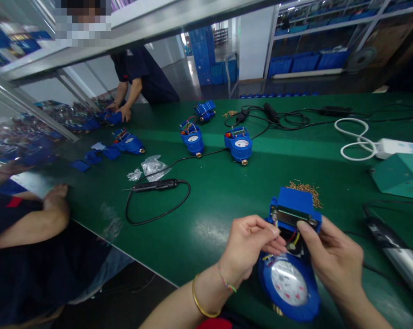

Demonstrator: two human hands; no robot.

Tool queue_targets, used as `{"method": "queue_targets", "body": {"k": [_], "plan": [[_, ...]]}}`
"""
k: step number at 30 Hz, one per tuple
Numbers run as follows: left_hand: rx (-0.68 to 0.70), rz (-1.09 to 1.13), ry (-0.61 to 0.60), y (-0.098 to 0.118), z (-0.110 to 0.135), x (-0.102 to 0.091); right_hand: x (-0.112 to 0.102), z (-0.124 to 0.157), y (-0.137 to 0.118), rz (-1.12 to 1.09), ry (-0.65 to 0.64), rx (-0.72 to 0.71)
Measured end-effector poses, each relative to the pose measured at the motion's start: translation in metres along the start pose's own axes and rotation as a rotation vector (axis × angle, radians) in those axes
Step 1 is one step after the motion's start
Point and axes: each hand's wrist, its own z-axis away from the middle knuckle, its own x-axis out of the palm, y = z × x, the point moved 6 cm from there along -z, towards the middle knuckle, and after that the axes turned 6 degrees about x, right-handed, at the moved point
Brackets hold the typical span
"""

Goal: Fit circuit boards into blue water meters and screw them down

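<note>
A blue water meter point(288, 285) with a white dial lies at the near edge of the green table point(213, 201), its blue top cover point(293, 205) flipped back. My left hand point(251, 246) is closed in a pinch on the thin coloured wires point(290, 237) inside it. My right hand point(333, 256) grips the meter's right side, its thumb pressed on the open cover's edge.
Two more blue meters point(193, 137) point(239, 144) stand mid-table, others further back. An electric screwdriver point(155, 185) with a looped black cable lies to the left. Brass screws point(305, 189) sit behind my meter. A person's arm point(31, 224) rests at left; another person point(138, 82) works at the far side.
</note>
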Motion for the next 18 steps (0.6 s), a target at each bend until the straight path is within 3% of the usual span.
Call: {"method": "queue_targets", "body": {"k": [18], "plan": [[0.015, 0.072, -0.009, -0.0014, -0.0020, 0.0039, 0.0002, -0.0054, 0.0001, -0.169, 0.048, 0.157]]}}
